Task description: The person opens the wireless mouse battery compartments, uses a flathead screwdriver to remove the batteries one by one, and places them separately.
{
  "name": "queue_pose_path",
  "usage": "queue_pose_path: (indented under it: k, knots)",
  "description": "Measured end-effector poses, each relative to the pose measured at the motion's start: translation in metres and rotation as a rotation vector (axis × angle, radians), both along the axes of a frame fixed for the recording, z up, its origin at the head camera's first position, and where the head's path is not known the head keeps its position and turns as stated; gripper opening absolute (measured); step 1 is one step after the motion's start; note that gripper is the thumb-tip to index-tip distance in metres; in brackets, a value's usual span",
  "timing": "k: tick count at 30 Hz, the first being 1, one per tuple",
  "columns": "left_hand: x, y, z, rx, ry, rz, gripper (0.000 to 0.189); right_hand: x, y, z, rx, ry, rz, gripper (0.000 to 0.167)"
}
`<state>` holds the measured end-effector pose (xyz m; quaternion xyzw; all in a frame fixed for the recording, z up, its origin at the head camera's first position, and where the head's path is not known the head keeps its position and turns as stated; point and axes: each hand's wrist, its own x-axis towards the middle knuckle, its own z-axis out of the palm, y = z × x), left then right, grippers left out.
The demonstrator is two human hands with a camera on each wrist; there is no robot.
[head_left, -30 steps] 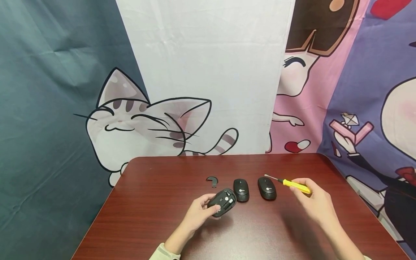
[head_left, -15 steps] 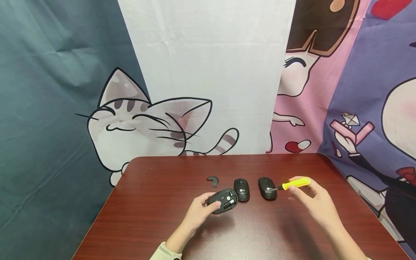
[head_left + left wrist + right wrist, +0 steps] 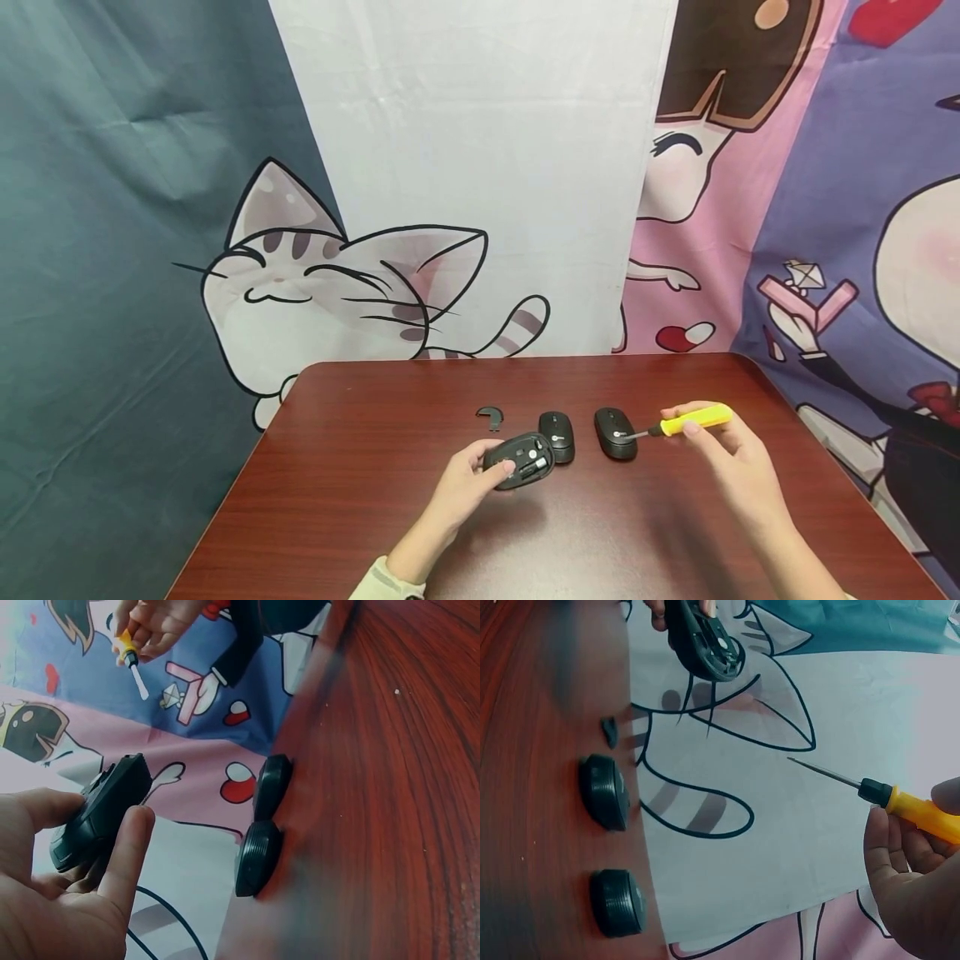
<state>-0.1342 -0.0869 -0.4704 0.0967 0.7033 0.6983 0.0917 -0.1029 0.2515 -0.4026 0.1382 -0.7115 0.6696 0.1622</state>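
My left hand [image 3: 467, 490] grips a black computer mouse [image 3: 528, 461] above the table, its underside turned up with the battery compartment uncovered. The thumb lies across that underside. In my right hand [image 3: 738, 467] is a yellow-handled screwdriver [image 3: 697, 418], pinched by the handle, its metal shaft pointing left. The tip overlaps the right-hand mouse in the head view; in the right wrist view the screwdriver [image 3: 922, 816] is raised well off the table, apart from the held mouse [image 3: 701, 645].
Two more black mice, a middle mouse [image 3: 557, 435] and a right-hand mouse [image 3: 615, 432], sit upright on the reddish-brown wooden table [image 3: 360, 467]. Behind the held mouse lies a small dark curved cover [image 3: 491, 417]. A printed cloth backdrop [image 3: 480, 167] hangs behind the table's far edge.
The screwdriver has swung from its tip pointing up and left to pointing slightly down and left. The left hand has shifted a little to the right with the mouse, tilting it flatter.
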Motion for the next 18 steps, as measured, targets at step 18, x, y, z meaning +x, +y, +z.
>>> queue_pose_path:
  k: [18]
  knots:
    - [-0.006,0.003,-0.001,0.065,0.005,0.005,0.045,0.002,-0.017,0.000,0.028,-0.004,-0.004,0.019]
